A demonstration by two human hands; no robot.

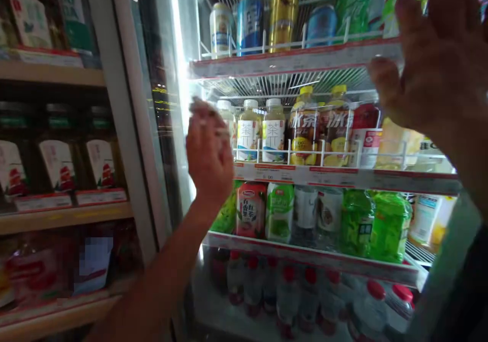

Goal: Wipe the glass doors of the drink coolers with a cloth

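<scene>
My left hand (209,154) is raised at the left side of a lit drinks fridge, in front of the leftmost tea bottle on the middle shelf. Motion smears its fingers, and a greyish patch shows at their tips; whether they hold anything is unclear. Higher up on the right, my right hand (438,62) is open with fingers apart, its thumb in front of the upper shelf edge (297,61). Near my left hand stand pale tea bottles (249,131) with white labels. Brown iced tea bottles (304,128) with yellow caps stand beside them.
The top shelf holds several cans, including a gold can (283,19). Below are a red drink carton (250,210) and green bottles (389,225); red-capped bottles (288,296) fill the bottom. A fridge frame (127,113) separates a darker shelf of bottles (61,154) at left.
</scene>
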